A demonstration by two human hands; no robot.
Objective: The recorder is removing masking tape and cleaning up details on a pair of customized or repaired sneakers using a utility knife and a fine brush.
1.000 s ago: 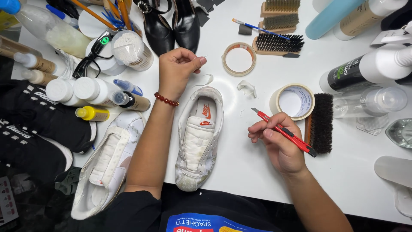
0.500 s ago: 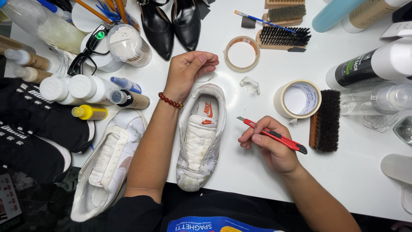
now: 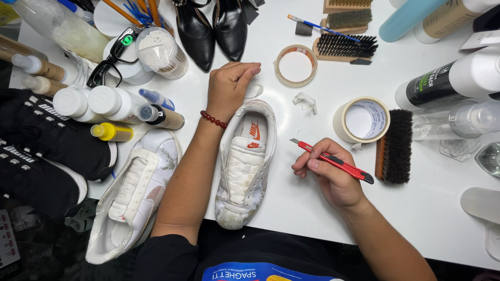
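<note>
Centrally, a worn white sneaker (image 3: 244,166) lies on the white worktop (image 3: 437,208), its heel overhanging the near edge; left hand (image 3: 229,88) pinches tape at its toe; right hand (image 3: 330,174) grips a red utility knife (image 3: 332,160) over bare worktop just beside it.

Left hand (image 3: 229,88) pinching tape at the white sneaker (image 3: 244,166) heel. Right hand (image 3: 330,174) gripping a red utility knife (image 3: 333,161) beside it.

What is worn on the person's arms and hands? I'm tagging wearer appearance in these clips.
Both forearms are bare, with no gloves or rings visible. The left hand has a dark red beaded bracelet at the wrist. The right hand wears nothing. A black sleeve shows at the left upper arm.
</note>
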